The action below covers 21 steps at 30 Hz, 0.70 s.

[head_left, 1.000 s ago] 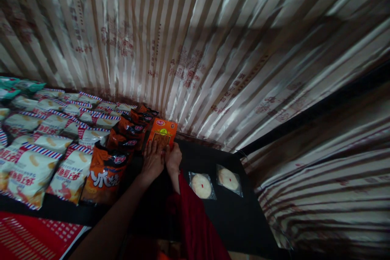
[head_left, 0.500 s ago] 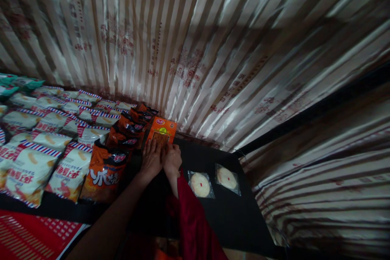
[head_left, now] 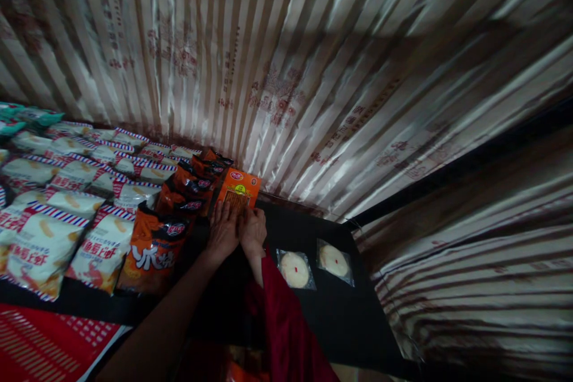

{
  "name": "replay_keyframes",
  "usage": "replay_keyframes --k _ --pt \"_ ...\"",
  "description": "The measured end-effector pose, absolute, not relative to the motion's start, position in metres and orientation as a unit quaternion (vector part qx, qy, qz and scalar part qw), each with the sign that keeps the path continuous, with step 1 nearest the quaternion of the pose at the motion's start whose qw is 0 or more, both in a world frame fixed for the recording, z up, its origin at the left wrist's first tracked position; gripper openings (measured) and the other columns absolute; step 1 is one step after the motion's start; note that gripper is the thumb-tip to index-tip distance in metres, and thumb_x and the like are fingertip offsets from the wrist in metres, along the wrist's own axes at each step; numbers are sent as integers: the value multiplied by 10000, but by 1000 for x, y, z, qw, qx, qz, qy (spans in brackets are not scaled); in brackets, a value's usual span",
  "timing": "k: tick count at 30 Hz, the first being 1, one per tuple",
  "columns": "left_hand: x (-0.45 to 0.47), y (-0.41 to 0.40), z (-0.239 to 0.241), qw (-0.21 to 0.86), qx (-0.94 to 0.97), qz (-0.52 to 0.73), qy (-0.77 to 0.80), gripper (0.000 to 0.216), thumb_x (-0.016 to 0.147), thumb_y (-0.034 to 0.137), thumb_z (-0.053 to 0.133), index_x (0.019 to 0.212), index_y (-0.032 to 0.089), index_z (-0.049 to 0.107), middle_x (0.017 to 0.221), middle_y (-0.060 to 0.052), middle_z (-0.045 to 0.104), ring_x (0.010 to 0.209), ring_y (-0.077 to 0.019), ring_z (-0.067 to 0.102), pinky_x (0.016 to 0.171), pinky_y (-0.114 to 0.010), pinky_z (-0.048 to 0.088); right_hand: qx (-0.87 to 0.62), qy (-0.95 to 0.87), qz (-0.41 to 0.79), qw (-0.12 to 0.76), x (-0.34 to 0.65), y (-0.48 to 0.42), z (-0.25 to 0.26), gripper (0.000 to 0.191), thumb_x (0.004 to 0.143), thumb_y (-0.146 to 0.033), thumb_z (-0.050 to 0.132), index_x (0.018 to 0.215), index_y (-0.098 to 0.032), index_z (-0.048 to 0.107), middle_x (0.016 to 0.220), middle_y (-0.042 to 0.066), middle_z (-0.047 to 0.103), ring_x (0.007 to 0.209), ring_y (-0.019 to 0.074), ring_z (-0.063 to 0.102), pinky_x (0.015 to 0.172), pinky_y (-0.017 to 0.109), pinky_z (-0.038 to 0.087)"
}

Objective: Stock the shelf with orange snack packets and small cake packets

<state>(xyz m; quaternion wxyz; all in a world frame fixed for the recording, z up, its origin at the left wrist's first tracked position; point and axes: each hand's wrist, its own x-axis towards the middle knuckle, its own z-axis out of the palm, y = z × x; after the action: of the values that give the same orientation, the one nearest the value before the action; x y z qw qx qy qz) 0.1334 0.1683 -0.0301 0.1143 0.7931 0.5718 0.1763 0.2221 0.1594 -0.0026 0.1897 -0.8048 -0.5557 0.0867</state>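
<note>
Orange pkt [head_left: 239, 187] lies beside snack bags [head_left: 154, 250] on black table [head_left: 349, 328], L hand [head_left: 223, 233] atop w/ fingers slightly spread, R hand [head_left: 253, 230] curled, pinch unclear, prob being aligned, next needing gentle release.

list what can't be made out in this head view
Lower end of the orange packet: head view, hidden by the left hand and right hand.
Red basket: head view, cut off by the left and bottom edges.
Orange item: head view, cut off by the bottom edge.
</note>
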Motion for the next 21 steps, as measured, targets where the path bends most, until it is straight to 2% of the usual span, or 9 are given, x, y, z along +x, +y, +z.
replay_keyframes --k 15,21 --pt "134 170 -34 103 793 185 571 448 918 322 338 1292 122 481 1447 -150 382 1381 -298 240 1105 -441 248 -806 -551 74 203 221 160 -5 343 835 -200 481 1153 -198 612 1149 129 529 1075 243 476 894 320 413" --pt "135 170 -32 99 792 192 570 435 920 313 340 1279 122 495 1444 -160 383 1381 -296 242 1108 -444 243 -797 -569 37 199 223 159 -8 332 831 -223 513 1137 -186 636 1258 119 495 1105 256 435 929 327 391"
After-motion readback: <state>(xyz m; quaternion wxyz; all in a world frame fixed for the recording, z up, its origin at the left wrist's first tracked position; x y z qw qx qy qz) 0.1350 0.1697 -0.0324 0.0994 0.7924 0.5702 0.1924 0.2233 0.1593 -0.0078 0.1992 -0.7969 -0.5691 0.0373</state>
